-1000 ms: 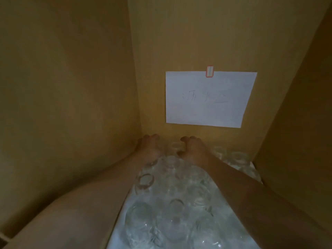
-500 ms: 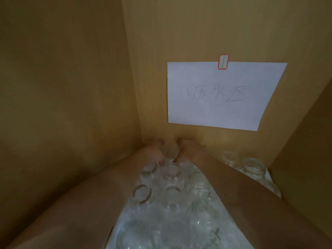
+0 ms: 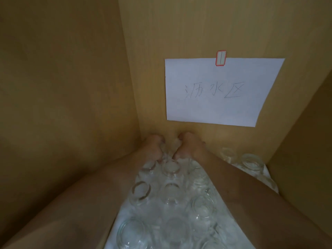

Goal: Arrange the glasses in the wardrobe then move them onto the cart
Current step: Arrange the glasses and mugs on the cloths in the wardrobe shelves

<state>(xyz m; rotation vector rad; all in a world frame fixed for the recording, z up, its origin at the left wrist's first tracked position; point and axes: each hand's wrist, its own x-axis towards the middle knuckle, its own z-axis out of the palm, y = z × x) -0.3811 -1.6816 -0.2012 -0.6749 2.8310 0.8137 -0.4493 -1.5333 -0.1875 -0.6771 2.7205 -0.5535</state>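
Both my hands deep at wardrobe back wall. Left hand and right hand curl round same back-row glass, mostly hidden between palms. Fingertips out of sight. Glasses packed on white liner; bottom row cut off at 6 o'clock. Side wall tight at 9. Paper note at 1.

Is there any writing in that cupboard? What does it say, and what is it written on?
"沥水区": handwritten in thin pen or pencil on the white sheet of paper stuck to the wooden back wall of the wardrobe.
Small red-edged white sticker at the paper's top edge: only two vertical strokes show, perhaps "11" or "II"; cannot tell which.
Clear drinking glasses below: no readable print.
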